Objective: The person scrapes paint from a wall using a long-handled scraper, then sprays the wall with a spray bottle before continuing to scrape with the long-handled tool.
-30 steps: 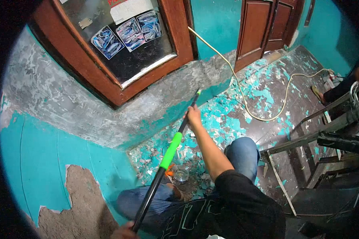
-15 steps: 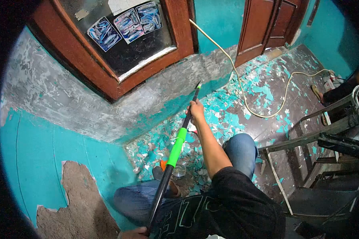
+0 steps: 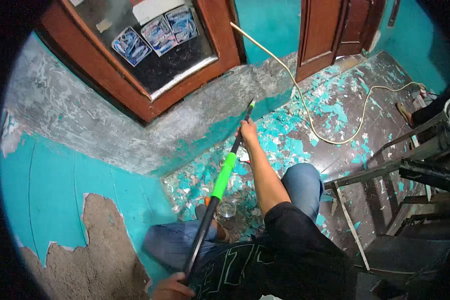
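Note:
A long-handled scraper [image 3: 225, 175], black with a bright green grip section, slants from my lap up toward the wall. My right hand [image 3: 248, 132] is closed around the pole near its far end. Lower down, at the bottom edge of the view, my left hand [image 3: 172, 287] wraps the rear end of the pole and is partly cut off. The scraper's small tip [image 3: 253, 102] is at the lower wall [image 3: 205, 112], where grey plaster meets leftover turquoise paint; whether it touches cannot be made out.
Turquoise paint flakes [image 3: 295, 147] litter the dark tiled floor. A clear container [image 3: 227, 209] sits between my legs. A cream hose [image 3: 330, 142] curves across the floor. Wooden ladder-like framing [image 3: 390, 172] stands at right, near another person's foot [image 3: 405, 114]. A brown-framed window [image 3: 195, 75] is above.
The view has shifted slightly. My left hand has come further into view at the bottom, and the scraper has moved a little up and right in the picture, still in both hands.

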Demonstrator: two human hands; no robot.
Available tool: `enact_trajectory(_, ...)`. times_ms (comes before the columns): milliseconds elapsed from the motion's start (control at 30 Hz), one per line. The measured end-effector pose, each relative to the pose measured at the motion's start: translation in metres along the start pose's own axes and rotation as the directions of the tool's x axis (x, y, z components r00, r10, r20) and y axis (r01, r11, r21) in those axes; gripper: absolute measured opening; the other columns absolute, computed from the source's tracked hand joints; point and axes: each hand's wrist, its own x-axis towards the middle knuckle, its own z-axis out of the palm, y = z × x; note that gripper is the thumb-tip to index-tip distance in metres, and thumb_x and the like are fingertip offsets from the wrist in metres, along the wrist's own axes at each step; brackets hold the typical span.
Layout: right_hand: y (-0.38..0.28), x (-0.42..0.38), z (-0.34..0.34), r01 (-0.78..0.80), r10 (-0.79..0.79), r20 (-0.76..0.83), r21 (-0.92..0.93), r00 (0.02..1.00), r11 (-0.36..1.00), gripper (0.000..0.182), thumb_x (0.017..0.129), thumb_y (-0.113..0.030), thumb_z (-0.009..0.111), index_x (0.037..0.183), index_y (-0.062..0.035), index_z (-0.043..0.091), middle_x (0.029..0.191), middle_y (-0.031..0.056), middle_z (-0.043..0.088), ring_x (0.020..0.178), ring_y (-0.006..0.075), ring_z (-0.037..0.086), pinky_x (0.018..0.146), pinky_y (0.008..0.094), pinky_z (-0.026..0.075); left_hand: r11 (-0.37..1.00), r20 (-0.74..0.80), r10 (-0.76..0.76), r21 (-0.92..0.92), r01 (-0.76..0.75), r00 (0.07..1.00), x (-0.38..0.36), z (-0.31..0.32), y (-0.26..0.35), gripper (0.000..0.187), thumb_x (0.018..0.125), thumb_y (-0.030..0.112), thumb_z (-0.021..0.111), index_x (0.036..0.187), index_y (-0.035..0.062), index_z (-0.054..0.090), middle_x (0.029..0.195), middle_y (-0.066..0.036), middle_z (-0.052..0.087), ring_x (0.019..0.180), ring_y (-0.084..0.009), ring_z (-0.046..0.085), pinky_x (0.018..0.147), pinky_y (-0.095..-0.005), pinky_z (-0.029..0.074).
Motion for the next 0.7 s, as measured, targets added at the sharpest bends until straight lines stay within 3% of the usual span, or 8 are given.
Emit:
enact_trajectory(100, -0.003, -0.003, -0.006, -0.064, 0.065, 0.023, -0.046, 0.998, 0.997, 0.027, 0.084, -0.011, 0.041, 0.11, -0.0049, 0.042, 0.057, 0.0052, 0.043, 0.041, 0.0154, 0.043, 0.038, 0.0292, 0.043, 1.0, -0.014, -0.015, 0.024, 0.015, 1.0, 0.005, -0.003, -0.009, 0.036, 0.089, 0.03, 0.04, 0.076, 0.0013, 0.058, 0.067, -0.01, 0.057, 0.064, -0.0192, 0.058, 0.076, -0.0438, 0.047)
enact_trajectory(267, -0.003, -0.002, -0.006, -0.008, 0.012, 0.068, -0.057, 0.998, 0.998, 0.025, 0.083, -0.011, 0.041, 0.107, -0.004, 0.042, 0.057, 0.0056, 0.044, 0.041, 0.016, 0.044, 0.037, 0.0298, 0.042, 0.992, -0.082, -0.115, 0.035, 0.118, 0.99, 0.007, 0.002, -0.031, 0.03, 0.088, 0.027, 0.045, 0.075, 0.0034, 0.057, 0.069, -0.01, 0.058, 0.067, -0.0201, 0.06, 0.081, -0.0478, 0.044)
enact_trajectory(400, 0.006, 0.005, -0.004, -0.069, 0.069, 0.004, -0.028, 0.998, 0.997, 0.02, 0.083, -0.011, 0.042, 0.101, -0.003, 0.041, 0.06, 0.007, 0.045, 0.042, 0.0176, 0.046, 0.037, 0.0299, 0.042, 0.977, -0.114, -0.196, 0.061, 0.204, 0.974, 0.006, 0.009, -0.034, 0.025, 0.087, 0.025, 0.048, 0.075, 0.0051, 0.057, 0.071, -0.01, 0.059, 0.069, -0.0208, 0.061, 0.085, -0.051, 0.041)
enact_trajectory(500, 0.024, 0.037, -0.02, 0.022, -0.025, -0.085, -0.036, 0.996, 0.999, 0.019, 0.084, -0.013, 0.044, 0.101, -0.0044, 0.04, 0.062, 0.0074, 0.046, 0.042, 0.0167, 0.046, 0.035, 0.0292, 0.041, 0.978, -0.122, -0.182, 0.079, 0.193, 0.976, 0.013, 0.018, -0.046, 0.022, 0.086, 0.023, 0.05, 0.075, 0.0059, 0.057, 0.072, -0.01, 0.06, 0.07, -0.0212, 0.062, 0.087, -0.0526, 0.04)
enact_trajectory(600, 0.029, 0.025, -0.018, 0.018, -0.013, -0.14, 0.033, 0.99, 0.999, 0.02, 0.086, -0.016, 0.043, 0.102, -0.0059, 0.037, 0.063, 0.0071, 0.047, 0.043, 0.0159, 0.045, 0.036, 0.0288, 0.041, 0.923, -0.212, -0.345, 0.101, 0.372, 0.914, 0.023, 0.027, -0.057, 0.018, 0.087, 0.017, 0.046, 0.076, 0.0073, 0.057, 0.074, -0.01, 0.059, 0.078, -0.0238, 0.061, 0.091, -0.0564, 0.035)
enact_trajectory(633, 0.026, 0.008, -0.019, -0.011, 0.017, -0.052, 0.111, 0.999, 0.994, 0.018, 0.087, -0.018, 0.042, 0.101, -0.0086, 0.036, 0.067, 0.0071, 0.048, 0.044, 0.0149, 0.044, 0.038, 0.0291, 0.04, 0.966, 0.181, -0.256, 0.091, 0.243, 0.95, 0.022, 0.007, -0.059, 0.016, 0.085, 0.018, 0.049, 0.077, 0.0074, 0.057, 0.074, -0.009, 0.059, 0.081, -0.0247, 0.06, 0.091, -0.057, 0.033)
enact_trajectory(667, 0.021, -0.009, -0.016, -0.103, 0.11, -0.023, 0.2, 0.994, 0.974, 0.013, 0.087, -0.018, 0.04, 0.098, -0.0115, 0.037, 0.067, 0.0053, 0.047, 0.044, 0.0139, 0.041, 0.039, 0.0293, 0.038, 0.992, 0.534, -0.12, 0.029, 0.125, 0.837, 0.019, -0.001, -0.058, 0.014, 0.083, 0.019, 0.051, 0.077, 0.0076, 0.057, 0.075, -0.009, 0.059, 0.084, -0.0256, 0.06, 0.092, -0.0577, 0.032)
enact_trajectory(700, 0.013, -0.028, -0.008, -0.136, 0.134, 0.022, 0.249, 0.991, 0.959, 0.013, 0.087, -0.017, 0.04, 0.099, -0.0124, 0.037, 0.067, 0.0043, 0.045, 0.044, 0.0136, 0.04, 0.038, 0.0291, 0.037, 0.977, 0.716, -0.212, 0.153, 0.147, 0.665, 0.029, -0.001, -0.033, 0.017, 0.072, 0.022, 0.064, 0.062, 0.0113, 0.056, 0.064, -0.001, 0.058, 0.061, -0.0189, 0.057, 0.084, -0.0558, 0.038)
